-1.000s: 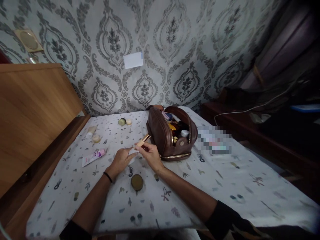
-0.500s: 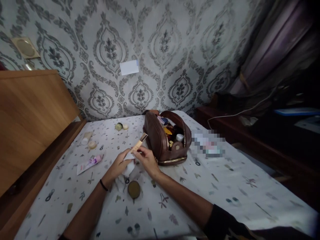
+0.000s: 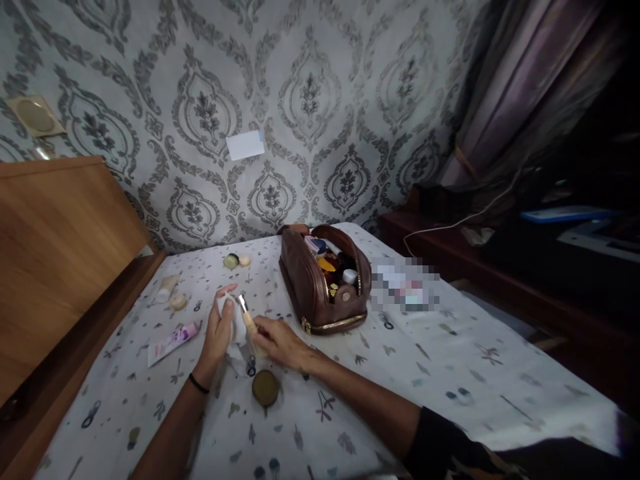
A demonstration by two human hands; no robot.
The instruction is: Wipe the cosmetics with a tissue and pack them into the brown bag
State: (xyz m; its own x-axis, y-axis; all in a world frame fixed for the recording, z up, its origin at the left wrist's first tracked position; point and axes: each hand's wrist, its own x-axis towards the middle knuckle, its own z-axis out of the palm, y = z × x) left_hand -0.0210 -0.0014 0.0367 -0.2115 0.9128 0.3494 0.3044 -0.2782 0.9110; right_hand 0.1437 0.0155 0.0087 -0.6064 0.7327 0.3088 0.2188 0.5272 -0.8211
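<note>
My left hand [image 3: 218, 333] is closed on a crumpled white tissue [image 3: 236, 327], left of the bag. Close on its right, my right hand [image 3: 276, 341] grips a slim beige tube [image 3: 248, 321] with a shiny upper end, tilted up beside the tissue. A round olive-coloured container [image 3: 265, 389] lies on the patterned sheet just below my hands. The brown leather bag [image 3: 305, 280] stands unzipped to the right, with small cosmetics inside it.
A pink and white tube [image 3: 173, 343], a beige tube [image 3: 167, 288] and a small round jar [image 3: 179, 302] lie at the left. Two small round items [image 3: 237, 261] are farther back. A wooden panel [image 3: 70, 253] borders the left side; a blurred patch [image 3: 407, 283] is right of the bag.
My hands have come apart a little, the left moving leftward. The beige tube has swung from leaning right to leaning left. The whole view has shifted slightly.
</note>
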